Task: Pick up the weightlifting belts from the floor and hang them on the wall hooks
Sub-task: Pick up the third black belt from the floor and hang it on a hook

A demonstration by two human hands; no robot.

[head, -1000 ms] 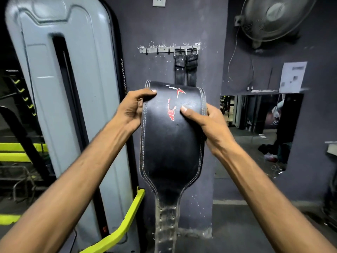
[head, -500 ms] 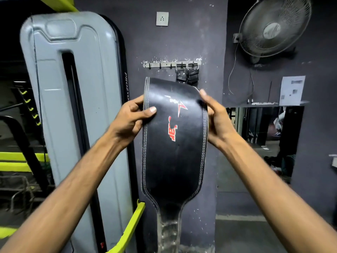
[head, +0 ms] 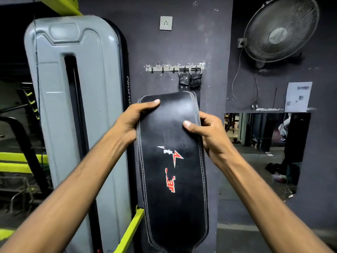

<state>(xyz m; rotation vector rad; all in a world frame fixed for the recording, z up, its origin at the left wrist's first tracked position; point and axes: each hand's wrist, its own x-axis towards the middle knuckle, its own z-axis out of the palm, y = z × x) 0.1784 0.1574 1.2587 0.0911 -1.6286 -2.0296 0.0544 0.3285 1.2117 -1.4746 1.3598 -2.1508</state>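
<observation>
- While the black weightlifting belt [head: 173,170] hangs at frame centre, below the hook rail [head: 164,68] and clear of it, it is held by its broad back section. No buckle or ring is in view. Judged risk: nothing that a hook could catch is yet offered to the rail.
- Left hand [head: 131,123] clamps the belt's upper left edge, thumb across the front face and fingers out of sight behind. Right hand [head: 206,132] pinches the right edge, thumb on the face and fingers curled round. Both grips are on the edges only, so shifting them toward the buckle end could let the stiff leather slip to the floor.
- The belt's lower end leaves the bottom of the frame. Unseen, it may swing or snag on the yellow bar [head: 131,229] at lower centre.
- Two hung belts [head: 190,80] fill the rail's right-hand hooks, directly above the held belt. A straight lift could knock them loose. The free hooks lie toward the rail's left.
- A grey machine cover [head: 76,106] stands near at left and narrows the room beside those free hooks.
</observation>
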